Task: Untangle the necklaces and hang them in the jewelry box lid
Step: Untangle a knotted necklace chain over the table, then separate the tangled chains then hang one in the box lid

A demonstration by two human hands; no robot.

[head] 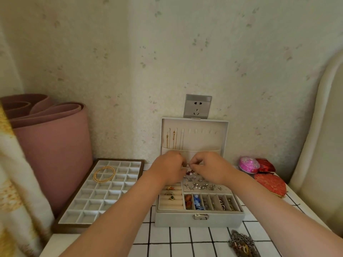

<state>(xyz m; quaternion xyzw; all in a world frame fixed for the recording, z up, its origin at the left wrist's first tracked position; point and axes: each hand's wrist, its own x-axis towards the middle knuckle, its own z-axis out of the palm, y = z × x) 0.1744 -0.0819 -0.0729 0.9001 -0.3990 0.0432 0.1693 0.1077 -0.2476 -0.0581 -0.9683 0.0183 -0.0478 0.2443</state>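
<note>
Head view: over the open box (199,218), left hand (168,168) and right hand (209,166) pinch a thin chain (185,166) with curled fingers (195,162); necklaces (174,139) hang at the lid's (222,138) left.

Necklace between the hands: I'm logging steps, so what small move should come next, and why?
Probably raise the necklace to a free hook in the lid. The left hand and right hand pinch it between them just below the lid. Chains already hang from the left hooks, and the hooks to their right look bare.
</note>
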